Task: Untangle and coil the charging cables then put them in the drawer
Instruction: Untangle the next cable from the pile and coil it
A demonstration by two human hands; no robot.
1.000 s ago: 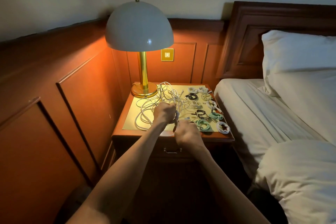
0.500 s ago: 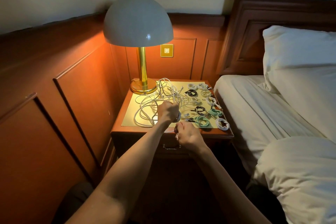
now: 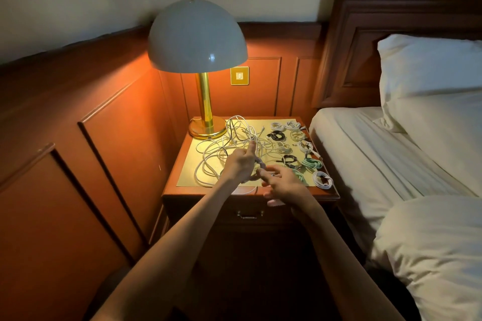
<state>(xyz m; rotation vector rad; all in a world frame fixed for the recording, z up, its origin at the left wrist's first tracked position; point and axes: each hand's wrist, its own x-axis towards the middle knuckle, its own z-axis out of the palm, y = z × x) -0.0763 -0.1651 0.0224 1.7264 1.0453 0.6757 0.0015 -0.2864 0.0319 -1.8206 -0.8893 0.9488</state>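
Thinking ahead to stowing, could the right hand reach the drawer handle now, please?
Probably yes: the drawer handle sits just below the right hand with nothing between them, though that hand seems to pinch the cable.

No readable text, labels or numbers anywhere.
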